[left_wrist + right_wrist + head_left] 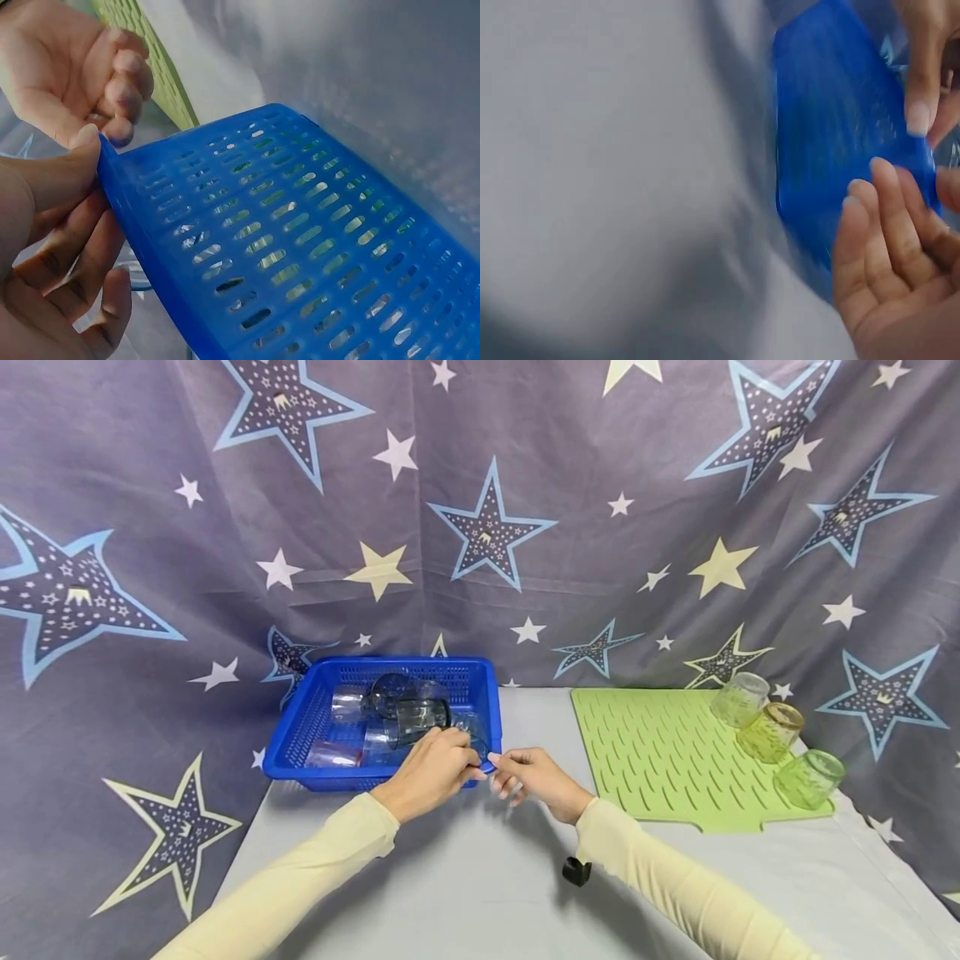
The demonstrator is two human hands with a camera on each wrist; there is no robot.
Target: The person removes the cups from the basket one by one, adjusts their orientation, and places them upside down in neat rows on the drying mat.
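A blue plastic basket point(300, 718) with slotted walls stands on the left of the table. Several glasses lie inside it, among them a dark grey glass point(422, 715), a clear glass point(347, 703) and a pinkish glass point(333, 755). At the basket's front right corner, my left hand point(437, 770) pinches the rim, its thumb lapping over the edge in the left wrist view. Right beside it, my right hand point(542, 781) holds the same corner between thumb and index finger, the other fingers loosely bent. The hands partly hide that corner and the glass behind it.
A light green drying mat point(660, 752) lies on the right of the grey-white table point(480, 893). Along its right side stand a clear tumbler point(741, 700), a yellow tumbler point(770, 732) and a green tumbler point(810, 779). A star-patterned curtain point(585, 460) hangs behind.
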